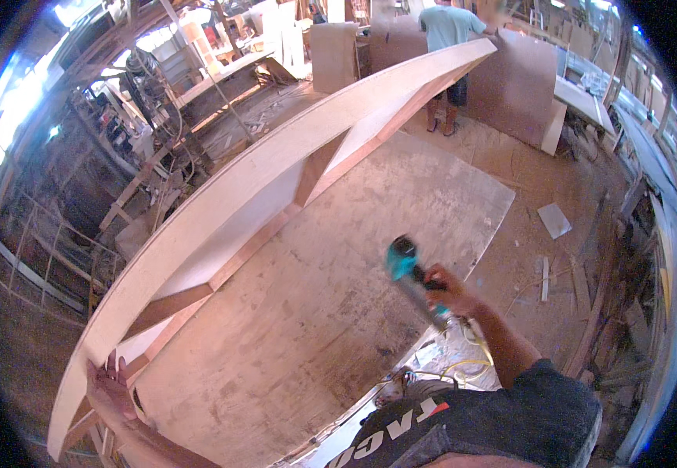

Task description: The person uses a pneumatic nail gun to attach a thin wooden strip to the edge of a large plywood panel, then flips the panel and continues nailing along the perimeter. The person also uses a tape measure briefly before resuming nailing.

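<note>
My right hand (451, 290) is closed round the handle of a teal and black nail gun (402, 261), held over the right part of a large, stained plywood worktop (330, 281). The tool is smeared by motion. A long curved wooden frame (221, 179) stands along the worktop's left side, with a pale outer face, cross ribs and white panels between them. Near its close end my left hand (112, 390) rests against the wood, palm turned to it and fingers stretched out.
Beyond the frame's far tip stands another person (451, 31) in a light shirt, beside brown sheets (510, 86). A yellow hose (467, 363) lies below my right hand. Wood offcuts (554, 221) litter the floor on the right. Machinery and scrap fill the left side.
</note>
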`<state>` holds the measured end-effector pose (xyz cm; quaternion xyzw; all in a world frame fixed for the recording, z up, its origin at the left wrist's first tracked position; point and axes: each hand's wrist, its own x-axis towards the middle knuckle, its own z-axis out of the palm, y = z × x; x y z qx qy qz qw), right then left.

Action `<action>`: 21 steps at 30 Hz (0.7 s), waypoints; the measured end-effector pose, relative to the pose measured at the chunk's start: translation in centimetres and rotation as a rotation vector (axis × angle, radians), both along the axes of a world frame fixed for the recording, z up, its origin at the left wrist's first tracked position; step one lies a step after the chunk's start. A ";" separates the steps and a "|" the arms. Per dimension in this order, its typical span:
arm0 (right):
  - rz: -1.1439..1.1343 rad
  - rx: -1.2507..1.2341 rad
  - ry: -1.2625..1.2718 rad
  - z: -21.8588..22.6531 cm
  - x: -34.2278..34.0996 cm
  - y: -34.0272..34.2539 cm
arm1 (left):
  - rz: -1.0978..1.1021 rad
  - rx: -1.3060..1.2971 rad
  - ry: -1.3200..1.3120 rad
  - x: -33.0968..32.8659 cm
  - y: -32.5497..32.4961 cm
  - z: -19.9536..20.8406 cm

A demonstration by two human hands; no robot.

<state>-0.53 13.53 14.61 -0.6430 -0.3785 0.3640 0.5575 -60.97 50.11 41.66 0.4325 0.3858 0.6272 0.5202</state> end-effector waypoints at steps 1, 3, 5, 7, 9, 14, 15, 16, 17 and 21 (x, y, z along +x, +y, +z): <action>-0.103 0.019 -0.159 2.3 1.1 -1.5 | 0.017 0.001 0.006 0.1 0.2 0.3; -0.312 0.045 -0.327 5.8 4.4 -4.5 | -0.027 0.017 -0.044 -0.3 0.9 0.1; -0.550 0.006 -0.413 9.5 7.5 -5.8 | -0.082 0.026 -0.100 -1.7 2.6 -1.0; -0.754 -0.023 -0.794 14.9 9.7 -5.2 | 0.012 -0.020 -0.112 -0.8 2.7 -0.4; -0.854 -0.013 -1.134 18.4 15.6 -4.5 | 0.034 -0.022 -0.134 1.1 2.5 -0.3; -0.895 0.057 -1.591 28.7 18.7 3.2 | 0.027 0.017 -0.116 -0.1 3.4 -0.9; -0.888 0.079 -1.583 29.9 19.7 5.1 | 0.039 0.047 -0.021 -2.4 4.6 -1.0; -0.856 0.128 -1.637 30.5 21.2 6.7 | 0.047 0.074 0.080 -4.8 6.3 -0.9; -0.824 0.161 -1.705 31.0 22.4 7.7 | 0.046 0.092 0.147 -5.1 7.0 -1.1; -0.682 0.181 -1.797 30.4 23.2 12.5 | 0.075 0.139 0.298 -5.4 7.1 -0.6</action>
